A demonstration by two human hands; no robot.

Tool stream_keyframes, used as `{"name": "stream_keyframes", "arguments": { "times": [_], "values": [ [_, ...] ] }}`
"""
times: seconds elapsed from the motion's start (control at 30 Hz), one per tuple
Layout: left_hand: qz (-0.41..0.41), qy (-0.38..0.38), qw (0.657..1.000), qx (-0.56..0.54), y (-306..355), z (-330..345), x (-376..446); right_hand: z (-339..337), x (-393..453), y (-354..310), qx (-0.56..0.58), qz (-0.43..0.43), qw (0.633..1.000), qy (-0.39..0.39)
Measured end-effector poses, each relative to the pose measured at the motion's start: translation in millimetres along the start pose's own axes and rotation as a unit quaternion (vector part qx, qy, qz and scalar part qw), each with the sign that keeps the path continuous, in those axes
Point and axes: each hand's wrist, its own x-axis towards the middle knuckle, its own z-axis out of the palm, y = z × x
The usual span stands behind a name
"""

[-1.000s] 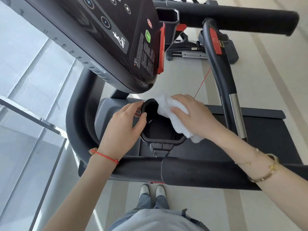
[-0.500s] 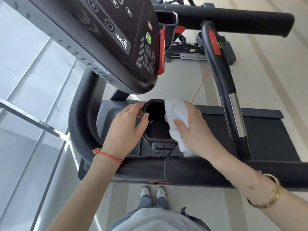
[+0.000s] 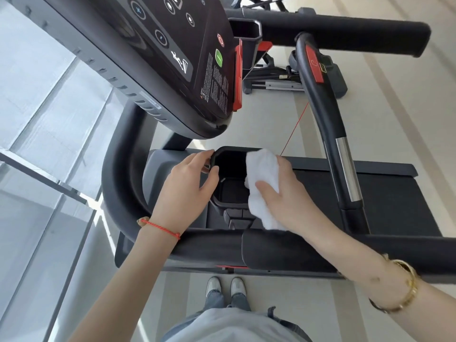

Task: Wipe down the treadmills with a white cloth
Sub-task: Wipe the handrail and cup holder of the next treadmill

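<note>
A black treadmill fills the view, its console (image 3: pixel 187 60) tilted above a black cup holder (image 3: pixel 230 178). My left hand (image 3: pixel 187 191) grips the holder's left rim, thumb inside the edge. My right hand (image 3: pixel 288 196) holds a bunched white cloth (image 3: pixel 262 178) against the holder's right rim, thumb on top of the cloth. The cloth hangs down past the rim toward the near handrail (image 3: pixel 246 245). The holder's right wall is hidden by the cloth.
A black side handle (image 3: pixel 325 119) with a red pad and chrome band rises right of my right hand. The running belt (image 3: pixel 394 201) lies beyond it. A glass window wall (image 3: pixel 44 134) stands on the left. Another machine (image 3: pixel 283 82) sits on the pale floor behind.
My right hand has slid the cloth from the holder's far rim round to its right side and turned along it. My left hand has kept its grip on the left rim.
</note>
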Motion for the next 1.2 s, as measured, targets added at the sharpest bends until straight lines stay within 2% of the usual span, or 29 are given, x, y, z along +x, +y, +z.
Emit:
{"name": "stream_keyframes", "arguments": {
  "times": [0.1,0.2,0.3,0.4,0.6,0.67,0.83,0.97,1.03,1.13,1.2],
  "values": [
    [-0.003,-0.002,1.000,0.004,-1.0,1.0,0.3,0.4,-3.7,2.5,0.021,0.006,1.000,-0.009],
    [0.001,0.000,1.000,0.006,-1.8,1.2,0.3,-6.4,22.7,-1.4,-0.079,-0.016,0.997,-0.010],
    [0.003,0.001,1.000,0.008,-1.5,1.5,-0.1,-23.2,57.7,-10.8,-0.158,-0.079,0.982,-0.066],
    [0.003,0.010,1.000,0.009,-1.4,1.3,-0.8,-31.7,72.4,-11.4,-0.162,-0.148,0.968,-0.120],
    [-0.003,0.003,1.000,0.014,0.0,-0.2,-1.0,-27.8,52.2,9.9,-0.126,-0.206,0.966,-0.096],
    [-0.005,0.000,1.000,0.013,0.4,-0.4,-0.7,-29.0,61.0,4.6,-0.156,-0.211,0.960,-0.101],
    [-0.009,0.003,1.000,0.006,3.1,-1.4,-1.3,-19.7,94.3,-31.1,-0.340,-0.250,0.893,-0.154],
    [-0.010,-0.004,1.000,0.005,2.4,-1.5,-0.6,-6.9,92.8,-36.5,-0.404,-0.292,0.859,-0.114],
    [-0.014,-0.003,1.000,0.005,2.5,-1.1,-0.5,-9.0,85.7,-27.1,-0.393,-0.286,0.871,-0.079],
    [-0.017,0.000,1.000,0.003,3.2,-1.3,-1.0,-23.6,71.0,-4.1,-0.278,-0.212,0.935,-0.063],
    [-0.016,0.003,1.000,0.001,2.8,-1.2,-0.9,-29.2,62.5,5.5,-0.217,-0.186,0.957,-0.057]
  ]
}}
